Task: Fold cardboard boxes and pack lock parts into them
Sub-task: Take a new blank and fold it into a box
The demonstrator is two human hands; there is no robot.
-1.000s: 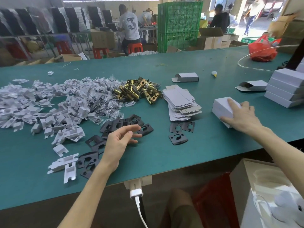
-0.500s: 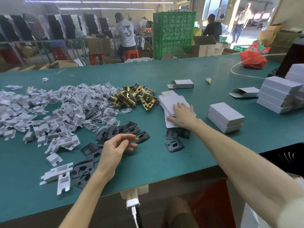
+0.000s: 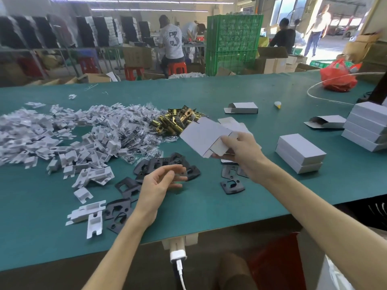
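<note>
White cardboard blank [image 3: 206, 136] is up off the tabletop [image 3: 209, 210], tilted, held between the brass latch bolts [image 3: 178, 122] and the stack of flat blanks [image 3: 236, 124]. Right grip [image 3: 240, 151] pinches it at its near right end — thumb on top, fingers under; far end sticks out free toward the brass. Left grip [image 3: 161, 181] is spread loose, fingers half curled, nothing in it, hovering over the black plates [image 3: 167, 162].

Handling, my read: blank looks thin and very light, no weight issue. Stiff enough across each panel, weak at the score lines, so it should fold there if I squeeze hard. End flaps probably crease or tear first. I'd take hold on the long panel edges, one grip each side, and press inward to pop it into a sleeve — off the tuck flaps until closing. Matte face, likely not slippery.

Parts to go in: brass bolts look heavy and hard, fine to grab by the barrel; black plates lie flat, likely need lifting at an edge. White plastic inserts [image 3: 62, 132] heaped far left. Two closed boxes [image 3: 299, 151] stacked to the right, well apart from the blank. Step in hand, I judge: start of folding one box, nothing packed in it yet.
</note>
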